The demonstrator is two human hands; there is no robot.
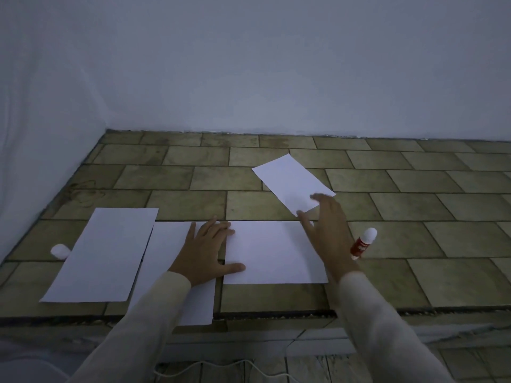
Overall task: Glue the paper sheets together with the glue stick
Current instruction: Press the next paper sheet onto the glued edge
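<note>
Four paper sheets lying on tiled surface, glue stick (363, 244) standing just right of right hand (327, 230).
Left hand (206, 251) pressing flat, fingers spread, on near sheet (273, 252); right hand hovering open, empty, fingertips reaching over far sheet (290, 181).

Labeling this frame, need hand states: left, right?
Left hand: open, flat, fingers over the edge of the middle sheet.
Right hand: open, fingers spread, reaching toward the far sheet, holding nothing.

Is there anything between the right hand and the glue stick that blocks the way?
Nothing visible does. The glue stick lies on the tiled surface just right of the right hand, which hovers open over the middle paper sheet. Only bare tile separates them.
</note>
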